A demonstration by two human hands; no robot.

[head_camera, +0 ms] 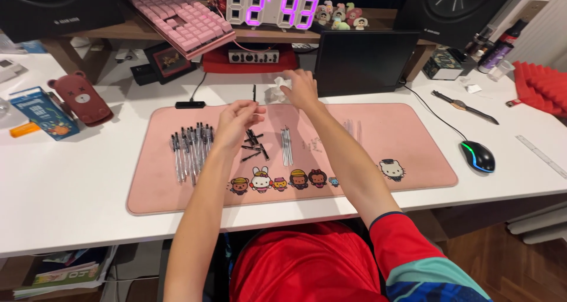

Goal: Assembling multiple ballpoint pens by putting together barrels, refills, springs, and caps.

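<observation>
Black, slim pen part [254, 93] stands upright just above the centre of the frame, pinched at its lower end by the fingers [255, 107] of the left hand [236, 120]. The right hand [302, 88] reaches further up the frame, its fingers closed on a crumpled white tissue [275, 89]. Below the left hand lie a few loose black pen pieces [254, 145], a row of clear-barrelled pens [190, 148] to their left and a bundle of thin refills [286, 145] to their right. All rest on a pink desk mat with cartoon figures along its lower edge [390, 136], spread over a white worktop [71, 178]. At the right sit a black computer mouse with a glowing rim [477, 156] and a wristwatch [463, 107]. Along the top are a pink keyboard [174, 15], a white digital clock with purple digits [271, 7] and dark speakers [458, 9].
</observation>
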